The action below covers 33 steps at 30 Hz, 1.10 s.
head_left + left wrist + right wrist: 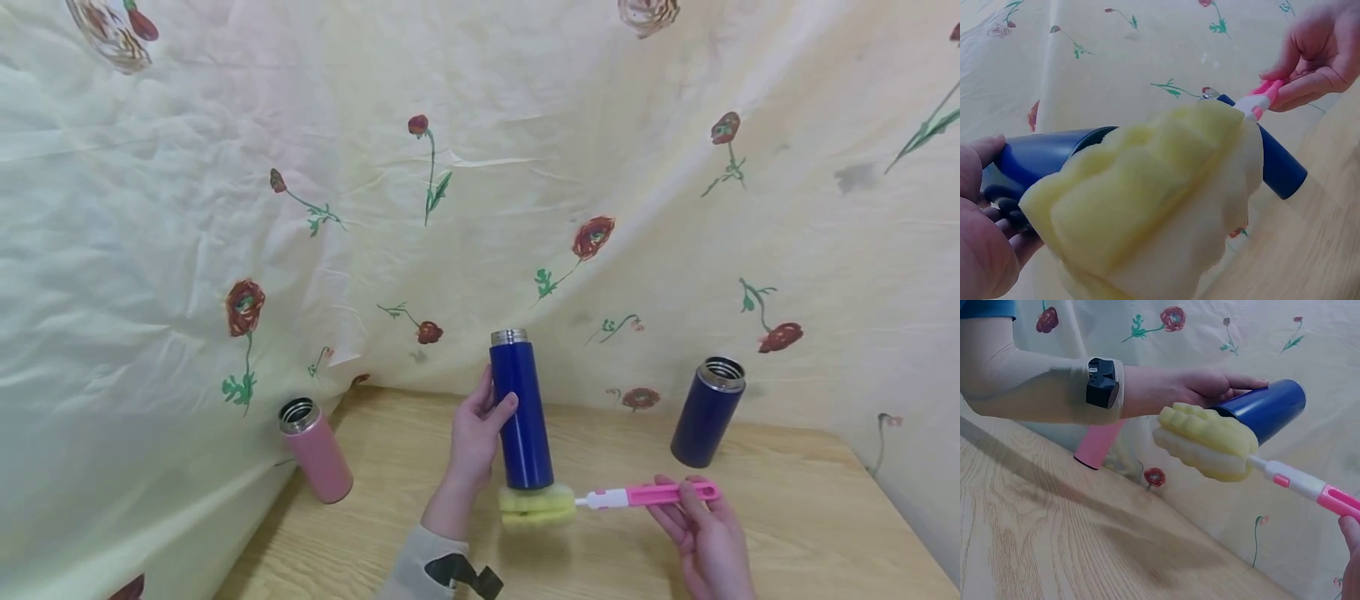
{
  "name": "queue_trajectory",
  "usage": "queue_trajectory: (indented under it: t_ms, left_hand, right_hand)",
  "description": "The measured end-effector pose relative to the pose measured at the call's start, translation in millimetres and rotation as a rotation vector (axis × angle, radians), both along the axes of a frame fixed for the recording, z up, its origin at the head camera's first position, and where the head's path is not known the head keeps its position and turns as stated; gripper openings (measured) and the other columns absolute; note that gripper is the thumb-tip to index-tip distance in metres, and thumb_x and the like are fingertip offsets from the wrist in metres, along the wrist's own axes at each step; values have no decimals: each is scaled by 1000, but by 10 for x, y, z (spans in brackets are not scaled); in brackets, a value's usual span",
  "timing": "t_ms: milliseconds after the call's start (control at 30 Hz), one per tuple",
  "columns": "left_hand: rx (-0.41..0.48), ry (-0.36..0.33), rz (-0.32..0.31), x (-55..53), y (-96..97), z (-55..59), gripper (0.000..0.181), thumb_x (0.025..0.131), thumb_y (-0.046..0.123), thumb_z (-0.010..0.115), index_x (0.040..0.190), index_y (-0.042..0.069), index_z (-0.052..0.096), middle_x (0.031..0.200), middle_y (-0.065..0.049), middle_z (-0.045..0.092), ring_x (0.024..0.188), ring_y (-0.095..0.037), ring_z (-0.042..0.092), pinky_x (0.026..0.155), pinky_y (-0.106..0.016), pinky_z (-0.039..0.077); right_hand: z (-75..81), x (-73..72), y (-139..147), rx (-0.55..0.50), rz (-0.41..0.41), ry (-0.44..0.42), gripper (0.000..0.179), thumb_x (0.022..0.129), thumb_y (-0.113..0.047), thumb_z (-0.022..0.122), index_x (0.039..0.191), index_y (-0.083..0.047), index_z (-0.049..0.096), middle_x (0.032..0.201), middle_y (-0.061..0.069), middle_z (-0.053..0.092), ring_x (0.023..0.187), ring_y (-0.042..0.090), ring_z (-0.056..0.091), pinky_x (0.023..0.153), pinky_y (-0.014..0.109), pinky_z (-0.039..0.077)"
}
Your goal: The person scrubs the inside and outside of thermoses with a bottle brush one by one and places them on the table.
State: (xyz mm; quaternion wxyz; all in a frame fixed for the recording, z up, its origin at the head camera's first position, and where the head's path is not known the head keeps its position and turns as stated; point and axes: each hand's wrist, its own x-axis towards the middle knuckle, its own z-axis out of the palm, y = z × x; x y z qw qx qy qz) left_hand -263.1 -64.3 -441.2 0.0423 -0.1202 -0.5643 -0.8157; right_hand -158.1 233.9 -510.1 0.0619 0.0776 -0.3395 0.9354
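Note:
My left hand grips a tall blue bottle, raised off the table, its bare steel neck at the top in the head view. By its handle, my right hand holds a pink and white bottle brush. The yellow and white sponge head lies across the bottle's base end; whether it touches the base is hard to tell. Seen from the left wrist, the sponge covers part of the bottle. Only a bit of the right hand shows at the edge of the right wrist view.
An uncapped pink bottle stands on the wooden table at left. A shorter dark blue bottle, also uncapped, stands at right. Flower-printed cloth hangs behind and along the left side.

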Motion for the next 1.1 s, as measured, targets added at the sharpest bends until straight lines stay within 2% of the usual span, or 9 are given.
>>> queue_trajectory:
  t_ms: [200, 367, 567, 667, 733, 867, 1000, 1100]
  left_hand:
    - [10, 6, 11, -4, 14, 7, 79, 101, 17, 77, 166, 5, 33, 167, -17, 40, 147, -34, 49, 119, -47, 43]
    - [5, 1, 24, 4, 20, -7, 78, 100, 16, 77, 165, 4, 35, 167, -18, 40, 148, -35, 47, 119, -47, 42]
    - [-5, -7, 38, 39, -1, 9, 81, 99, 20, 79, 166, 8, 35, 167, -17, 40, 148, -36, 47, 120, -48, 41]
    - [-2, 2, 53, 57, -35, -2, 82, 97, 16, 81, 166, 8, 37, 165, -20, 43, 147, -37, 48, 119, -50, 42]
    - [-4, 11, 83, 65, -80, -29, 83, 95, 11, 82, 165, 6, 39, 161, -22, 47, 145, -39, 51, 117, -51, 43]
    - [-24, 31, 189, 72, -230, -126, 84, 90, 3, 85, 162, 2, 43, 156, -24, 53, 142, -40, 54, 114, -51, 47]
    - [4, 26, 296, 35, -436, -298, 84, 86, -6, 85, 160, 0, 45, 158, -21, 52, 143, -38, 53, 112, -46, 50]
    - [45, 5, 367, -46, -620, -433, 85, 84, -11, 84, 159, 1, 46, 160, -18, 50, 146, -35, 50, 113, -41, 48]
  right_hand:
    - [22, 15, -2, -1, -16, -38, 13, 114, -3, 43, 112, -4, 56, 113, 19, 78, 106, 30, 78, 93, 39, 60]
    - [71, 16, -15, 69, -62, -79, 7, 114, -5, 46, 113, -6, 53, 111, 16, 79, 105, 27, 78, 92, 37, 61]
    - [108, 2, -12, 120, -194, -125, 4, 112, -5, 51, 116, -4, 51, 106, 14, 80, 99, 24, 79, 88, 36, 62]
    - [119, 12, 32, 140, -244, -145, 6, 111, -5, 53, 116, -3, 50, 105, 14, 80, 96, 23, 80, 86, 36, 63]
    - [126, 25, 76, 142, -256, -141, 7, 111, -5, 53, 117, -3, 49, 104, 14, 80, 96, 23, 80, 85, 36, 63]
    - [145, 57, 176, 104, -265, -149, 8, 111, -6, 55, 117, -4, 50, 103, 15, 81, 94, 25, 80, 83, 37, 64]
    - [149, 91, 263, 40, -276, -160, 5, 110, -3, 55, 114, -4, 54, 100, 18, 80, 92, 27, 81, 82, 39, 64]
    - [144, 102, 299, 12, -278, -156, 4, 109, -1, 56, 111, -3, 58, 99, 20, 80, 91, 29, 81, 82, 40, 64]
